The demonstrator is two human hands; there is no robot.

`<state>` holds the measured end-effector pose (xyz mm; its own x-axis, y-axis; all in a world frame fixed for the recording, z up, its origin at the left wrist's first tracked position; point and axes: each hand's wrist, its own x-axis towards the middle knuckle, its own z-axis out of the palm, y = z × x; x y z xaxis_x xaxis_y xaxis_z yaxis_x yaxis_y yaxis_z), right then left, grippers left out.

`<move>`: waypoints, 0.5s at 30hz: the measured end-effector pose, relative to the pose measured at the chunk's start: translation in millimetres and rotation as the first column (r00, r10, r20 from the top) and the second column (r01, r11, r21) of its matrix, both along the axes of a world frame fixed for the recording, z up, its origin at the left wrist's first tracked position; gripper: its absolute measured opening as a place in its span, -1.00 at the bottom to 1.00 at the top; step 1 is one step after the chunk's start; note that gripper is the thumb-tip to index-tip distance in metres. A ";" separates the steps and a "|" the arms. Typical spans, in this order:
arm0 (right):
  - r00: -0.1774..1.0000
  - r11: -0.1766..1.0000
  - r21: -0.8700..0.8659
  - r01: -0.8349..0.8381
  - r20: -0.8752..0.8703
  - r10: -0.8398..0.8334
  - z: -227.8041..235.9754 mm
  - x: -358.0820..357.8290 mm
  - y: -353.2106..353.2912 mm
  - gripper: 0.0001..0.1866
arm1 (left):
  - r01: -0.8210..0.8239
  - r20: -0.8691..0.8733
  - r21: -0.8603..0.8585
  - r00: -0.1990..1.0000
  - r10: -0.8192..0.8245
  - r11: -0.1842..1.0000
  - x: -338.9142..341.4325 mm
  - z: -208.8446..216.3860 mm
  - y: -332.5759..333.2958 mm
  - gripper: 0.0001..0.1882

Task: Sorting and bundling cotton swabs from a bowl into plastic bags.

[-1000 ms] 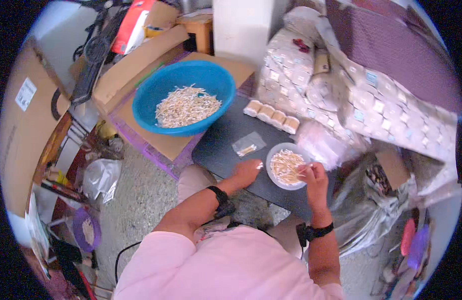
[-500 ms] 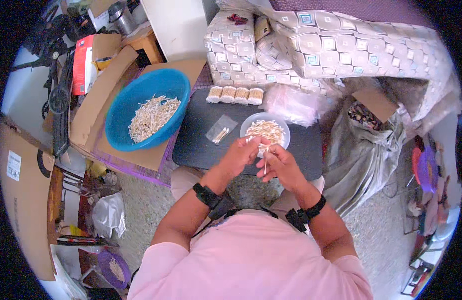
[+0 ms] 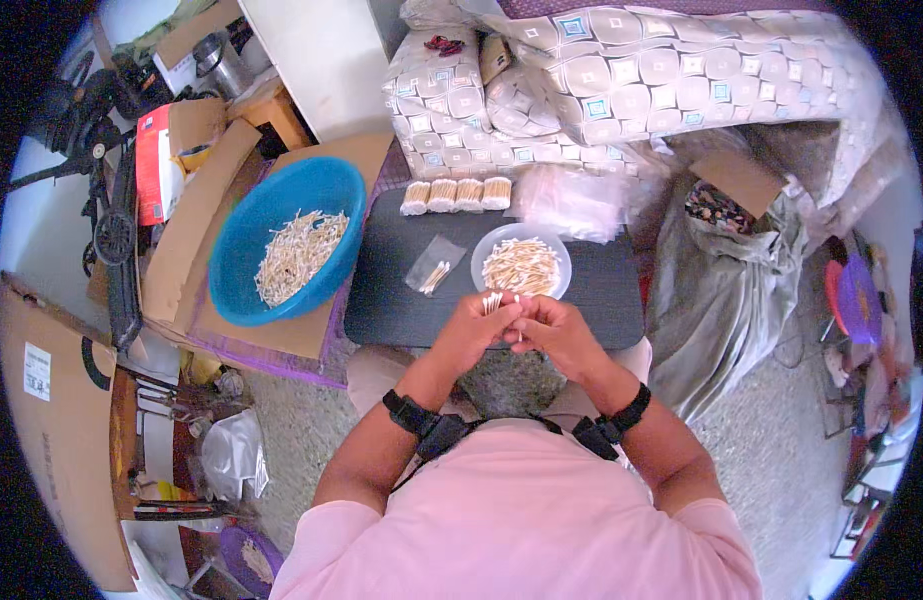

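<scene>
Both hands meet over the near edge of a small dark table (image 3: 401, 300). Several cotton swabs (image 3: 492, 301) stick up from my left hand (image 3: 474, 330), its fingers closed round them. Fingertips touching the left ones, my right hand (image 3: 558, 334) pinches a single cotton swab (image 3: 518, 301). Just beyond them stands a white bowl (image 3: 478, 262) filled with loose cotton swabs (image 3: 521, 267). To its left lies a small clear bag (image 3: 443, 250) with a few swabs on it or in it; I cannot tell which.
Packed swab bundles (image 3: 456, 195) line the table's far edge beside a pile of clear plastic bags (image 3: 571, 203). Left of the table, a large blue basin (image 3: 231, 215) of swabs rests on cardboard (image 3: 369, 165). A grey sack (image 3: 721, 300) stands at the right.
My hands have drawn together and moved slightly nearer to me, off the bowl's rim. The swab in my right hand is now up against the left hand. The whole view has shifted a little.
</scene>
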<state>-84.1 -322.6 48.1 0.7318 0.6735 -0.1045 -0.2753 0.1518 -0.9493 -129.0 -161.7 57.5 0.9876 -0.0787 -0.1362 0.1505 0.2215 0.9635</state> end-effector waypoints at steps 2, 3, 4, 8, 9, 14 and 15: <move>0.999 1.000 -0.007 0.015 0.033 -0.015 -4.7 0.6 -2.3 -0.85 | 0.003 0.046 0.103 0.999 -0.008 0.995 -1.9 3.1 -0.7 -0.79; 0.998 1.000 -0.014 0.024 0.066 -0.023 -6.0 1.0 -2.7 -0.84 | 0.008 0.048 0.107 0.999 -0.013 0.994 -2.3 3.2 -0.6 -0.79; 0.997 1.000 -0.010 0.029 0.069 -0.029 -5.7 0.9 -3.3 -0.84 | -0.028 0.057 0.165 0.998 0.019 0.986 -3.0 3.0 -0.5 -0.78; 0.982 0.992 -0.108 0.065 0.181 -0.045 -5.0 0.7 -6.7 -0.86 | -0.072 0.054 0.257 0.997 0.060 0.964 -6.0 4.2 1.5 -0.75; 0.975 0.986 -0.138 0.095 0.211 -0.064 -5.4 1.3 -8.0 -0.87 | -0.073 0.058 0.259 0.996 0.060 0.963 -6.7 5.4 1.4 -0.75; 0.948 0.971 -0.072 0.229 0.243 -0.206 -3.7 4.5 -11.4 -0.90 | -0.166 0.166 0.366 0.980 0.111 0.916 -13.2 -5.5 -2.7 -0.72; 0.934 0.966 -0.048 0.253 0.271 -0.231 -4.5 5.9 -10.7 -0.90 | -0.168 0.168 0.366 0.979 0.112 0.915 -12.8 -8.8 -3.3 -0.72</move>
<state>-78.2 -333.3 43.6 0.8804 0.4697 0.0659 0.0196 0.1027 -0.9945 -141.8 -164.9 48.7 0.9957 0.0915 0.0122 0.0019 -0.1528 0.9883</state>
